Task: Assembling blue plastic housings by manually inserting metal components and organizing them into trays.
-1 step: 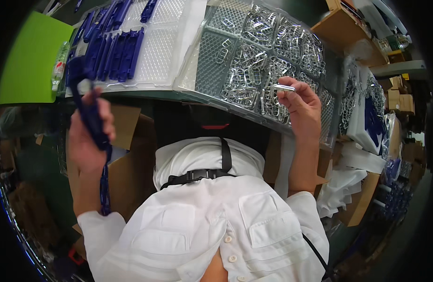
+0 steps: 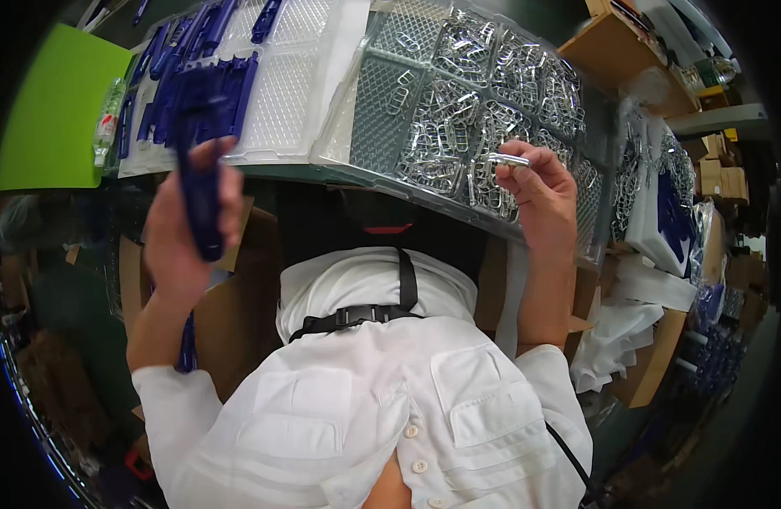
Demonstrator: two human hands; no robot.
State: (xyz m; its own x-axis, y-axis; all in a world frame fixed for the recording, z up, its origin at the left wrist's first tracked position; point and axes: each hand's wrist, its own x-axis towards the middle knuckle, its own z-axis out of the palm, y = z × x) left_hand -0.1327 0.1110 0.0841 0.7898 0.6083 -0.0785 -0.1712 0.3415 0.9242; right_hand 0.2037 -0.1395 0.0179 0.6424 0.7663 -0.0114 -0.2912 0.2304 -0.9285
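My left hand (image 2: 183,229) is raised in front of the bench edge and grips a long dark blue strap-like piece (image 2: 202,182), which runs up past my fingers and hangs down behind my forearm. My right hand (image 2: 543,191) pinches a small silver metal clip (image 2: 509,159) between thumb and fingers, just over the near edge of a clear divided tray (image 2: 382,102) filled with several heaps of the same silver clips. Left of it lies a white gridded tray (image 2: 280,102) with rows of blue pieces (image 2: 166,93).
A bright green board (image 2: 55,106) lies at the far left with a clear bottle (image 2: 109,119) beside it. Brown cardboard boxes (image 2: 229,322) stand under the bench by my knees. Shelves, cartons and bagged blue and white parts (image 2: 662,204) crowd the right side.
My left hand with the blue piece has shifted slightly to the right and upward. My right hand keeps the silver clip at the same spot.
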